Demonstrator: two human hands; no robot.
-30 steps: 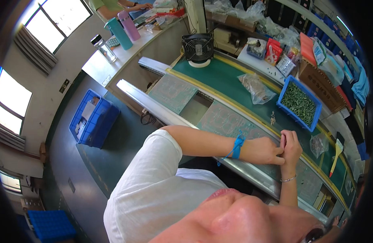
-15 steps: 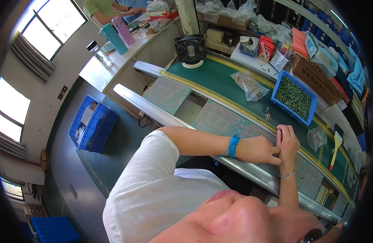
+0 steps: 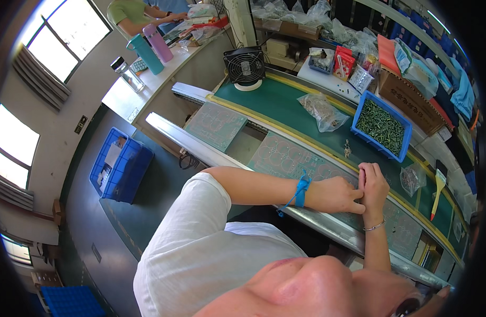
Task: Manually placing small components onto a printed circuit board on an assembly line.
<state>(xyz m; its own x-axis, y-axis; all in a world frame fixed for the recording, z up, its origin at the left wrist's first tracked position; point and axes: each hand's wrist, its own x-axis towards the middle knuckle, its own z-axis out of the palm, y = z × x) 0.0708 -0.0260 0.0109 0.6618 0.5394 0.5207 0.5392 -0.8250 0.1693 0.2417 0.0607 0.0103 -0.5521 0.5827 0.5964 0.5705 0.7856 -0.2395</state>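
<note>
Fingers (image 3: pixel 370 173) meet — left hand (image 3: pixel 333 194) touching right hand (image 3: pixel 375 194) — above flat, circle-patterned green circuit boards (image 3: pixel 279 156).

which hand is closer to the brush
Right. The right hand is left of the brush, a small bag between them; the left hand is farther left, beyond the right.

The left hand (image 3: pixel 335 194), a blue band (image 3: pixel 301 192) at its wrist, touches the right hand (image 3: pixel 375 189) over a row of circuit boards (image 3: pixel 217 126). Beyond them sit a black fan (image 3: pixel 244 66), a clear bag (image 3: pixel 323 112) and a blue tray (image 3: pixel 407 140) of small green parts (image 3: pixel 381 126), while 3 bottles (image 3: pixel 146 55) stand on a white counter (image 3: pixel 120 100).
</note>
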